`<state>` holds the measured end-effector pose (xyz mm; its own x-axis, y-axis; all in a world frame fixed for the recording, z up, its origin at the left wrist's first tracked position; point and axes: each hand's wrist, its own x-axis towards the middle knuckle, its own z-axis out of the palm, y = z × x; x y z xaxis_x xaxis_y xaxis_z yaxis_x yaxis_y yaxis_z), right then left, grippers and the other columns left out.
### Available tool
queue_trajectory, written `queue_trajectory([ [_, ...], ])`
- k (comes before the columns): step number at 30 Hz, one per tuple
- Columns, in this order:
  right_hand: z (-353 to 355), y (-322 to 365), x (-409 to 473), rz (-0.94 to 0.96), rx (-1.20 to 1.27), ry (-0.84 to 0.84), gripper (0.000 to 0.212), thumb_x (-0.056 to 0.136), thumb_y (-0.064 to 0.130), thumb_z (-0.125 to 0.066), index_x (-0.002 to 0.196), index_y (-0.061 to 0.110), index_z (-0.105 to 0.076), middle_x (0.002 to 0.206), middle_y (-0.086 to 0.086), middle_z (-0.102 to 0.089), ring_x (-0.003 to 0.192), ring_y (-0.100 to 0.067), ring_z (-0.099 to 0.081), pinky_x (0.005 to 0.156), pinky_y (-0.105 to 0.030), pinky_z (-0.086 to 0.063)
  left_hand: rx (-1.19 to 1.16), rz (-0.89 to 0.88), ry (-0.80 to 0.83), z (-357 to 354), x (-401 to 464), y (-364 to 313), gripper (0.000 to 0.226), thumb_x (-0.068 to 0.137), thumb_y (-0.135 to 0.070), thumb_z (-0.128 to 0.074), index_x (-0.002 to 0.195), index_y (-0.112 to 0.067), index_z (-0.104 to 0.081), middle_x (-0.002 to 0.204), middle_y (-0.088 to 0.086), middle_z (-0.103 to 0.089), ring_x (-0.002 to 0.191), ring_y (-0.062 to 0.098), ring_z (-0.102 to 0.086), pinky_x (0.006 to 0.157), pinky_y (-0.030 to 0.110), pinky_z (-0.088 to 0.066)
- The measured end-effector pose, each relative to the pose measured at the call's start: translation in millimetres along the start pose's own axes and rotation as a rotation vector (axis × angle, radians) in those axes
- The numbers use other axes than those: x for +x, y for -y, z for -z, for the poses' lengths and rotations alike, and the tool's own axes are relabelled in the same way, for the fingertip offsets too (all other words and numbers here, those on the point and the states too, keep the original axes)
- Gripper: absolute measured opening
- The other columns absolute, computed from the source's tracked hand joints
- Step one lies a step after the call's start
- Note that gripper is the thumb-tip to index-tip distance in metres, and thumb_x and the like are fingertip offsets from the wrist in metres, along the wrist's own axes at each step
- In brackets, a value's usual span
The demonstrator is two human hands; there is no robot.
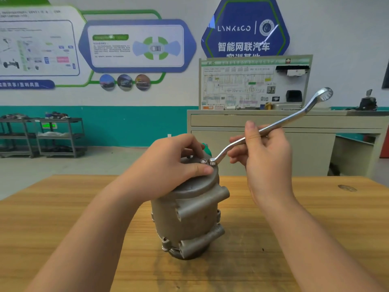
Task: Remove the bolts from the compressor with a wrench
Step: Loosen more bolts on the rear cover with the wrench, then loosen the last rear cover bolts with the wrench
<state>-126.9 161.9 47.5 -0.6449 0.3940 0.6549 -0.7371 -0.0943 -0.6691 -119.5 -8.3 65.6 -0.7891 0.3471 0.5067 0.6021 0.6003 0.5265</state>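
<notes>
Compressor point(185, 211) stands on end on the wooden table point(63, 228), dead centre in front of me, pulley end down against the boards. Near its base, at about 7 o'clock on the body, a small bolt head point(165, 239) shows in a mounting ear, not yet touched as far as I can judge.

My left hand point(168, 165) is draped over the top cap from 9 o'clock, fingers curled round the rim and thumb pressed flat along the near edge, holding the body steady. My right hand point(265, 157) comes in from 3 o'clock and pinches the shank of the offset ring wrench point(271, 128) between thumb and fingers, roughly at mid-length.

On the cap, at 1 o'clock, the lower ring of the wrench sits over one bolt point(213, 163). Just beside it, towards 12 o'clock, a second fastener point(203, 161) shows as a bright ring (bolt head or empty washer, I cannot tell). A green plug point(207, 149) sticks up behind them.

Progress, as I judge it: early. No loose bolts lie on the table in view, and the one under the wrench looks seated. That one, its neighbour if it is a bolt, and any others hidden under my left palm remain to be done.

Further off, at 1 o'clock, a grey cabinet point(273, 121) with a wiring display board point(252, 85); at 10 o'clock, metal shelving point(59, 135).
</notes>
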Motion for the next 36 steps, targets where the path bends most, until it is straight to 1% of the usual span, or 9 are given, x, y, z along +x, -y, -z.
queue_trajectory([
  [7, 4, -4, -2, 0.093, -0.164, 0.014, 0.021, 0.102, 0.023, -0.049, 0.082, 0.023, -0.044, 0.061, 0.0, -0.066, 0.04, -0.008, -0.053, 0.043, -0.02, -0.042, 0.068, -0.021, 0.036, 0, 0, -3, 0.018, 0.088, -0.025, -0.071, 0.095, -0.042, -0.069, 0.121, -0.029, -0.06, 0.109, -0.02, -0.051, 0.085, -0.007, -0.033],
  [12, 3, -5, -3, 0.153, -0.198, 0.032, 0.02, 0.102, 0.023, -0.049, 0.083, 0.026, -0.044, 0.067, -0.006, -0.065, 0.042, -0.007, -0.054, 0.046, -0.02, -0.044, 0.131, -0.006, -0.042, -7, 0, -10, 0.016, 0.089, -0.027, -0.069, 0.083, -0.037, -0.057, 0.113, -0.009, -0.069, 0.11, 0.007, -0.061, 0.098, 0.032, -0.045],
  [15, 3, -2, -3, 0.159, -0.215, 0.027, 0.02, 0.101, 0.023, -0.05, 0.083, 0.028, -0.045, 0.066, 0.0, -0.065, 0.042, -0.006, -0.055, 0.045, -0.018, -0.044, 0.097, -0.034, -0.185, -11, 1, -11, 0.014, 0.089, -0.032, -0.067, 0.083, -0.028, -0.054, 0.097, -0.011, -0.072, 0.095, 0.006, -0.064, 0.085, 0.029, -0.051],
  [18, 4, -1, -3, 0.123, -0.226, 0.021, 0.02, 0.101, 0.024, -0.051, 0.082, 0.026, -0.046, 0.067, -0.001, -0.065, 0.042, -0.005, -0.056, 0.045, -0.017, -0.044, -0.161, -0.022, -0.353, -13, 2, -12, 0.016, 0.095, -0.027, -0.06, 0.082, -0.022, -0.052, 0.084, -0.012, -0.074, 0.078, 0.001, -0.069, 0.072, 0.015, -0.053],
  [23, -6, -2, -18, 0.082, 0.075, -0.041, 0.012, 0.1, 0.017, -0.05, 0.088, 0.018, -0.05, 0.07, -0.003, -0.069, 0.058, -0.015, -0.069, 0.055, -0.022, -0.054, -0.819, 0.134, -0.505, -10, 10, -5, 0.018, 0.103, -0.018, -0.047, 0.089, -0.009, -0.051, 0.076, 0.005, -0.075, 0.081, 0.022, -0.075, 0.074, 0.035, -0.062],
  [27, -14, -7, -24, 0.2, 0.008, 0.195, 0.008, 0.099, 0.014, -0.051, 0.096, 0.015, -0.059, 0.092, 0.0, -0.071, 0.092, -0.016, -0.072, 0.079, -0.028, -0.058, -0.985, 0.218, -0.488, 4, 12, 7, 0.015, 0.102, -0.016, -0.05, 0.091, -0.006, -0.053, 0.072, 0.005, -0.074, 0.078, 0.024, -0.075, 0.065, 0.032, -0.061],
  [31, -14, -15, -30, 0.605, -0.499, 0.475, 0.021, 0.096, 0.018, -0.05, 0.101, 0.005, -0.066, 0.107, -0.006, -0.067, 0.105, -0.013, -0.062, 0.089, -0.028, -0.053, -0.305, 0.329, -0.484, 41, 3, 55, 0.006, 0.094, -0.024, -0.063, 0.091, -0.018, -0.061, 0.076, 0.0, -0.075, 0.074, 0.016, -0.074, 0.066, 0.035, -0.059],
  [33, -14, -19, -32, 0.671, -0.61, 0.518, 0.02, 0.096, 0.017, -0.049, 0.099, 0.007, -0.065, 0.106, -0.005, -0.065, 0.1, -0.016, -0.063, 0.084, -0.03, -0.055, 0.21, 0.447, -0.283, 52, -5, 90, 0.007, 0.091, -0.026, -0.067, 0.087, -0.023, -0.063, 0.079, 0.0, -0.071, 0.075, 0.016, -0.068, 0.067, 0.034, -0.055],
  [36, -11, -22, -28, 0.642, -0.581, 0.48, 0.013, 0.096, 0.015, -0.055, 0.096, 0.008, -0.066, 0.101, -0.002, -0.063, 0.096, -0.011, -0.06, 0.084, -0.017, -0.049, 0.452, 0.663, 0.126, 44, -18, 140, 0.005, 0.092, -0.023, -0.067, 0.093, -0.019, -0.066, 0.086, -0.002, -0.066, 0.08, 0.011, -0.062, 0.06, 0.022, -0.045],
])
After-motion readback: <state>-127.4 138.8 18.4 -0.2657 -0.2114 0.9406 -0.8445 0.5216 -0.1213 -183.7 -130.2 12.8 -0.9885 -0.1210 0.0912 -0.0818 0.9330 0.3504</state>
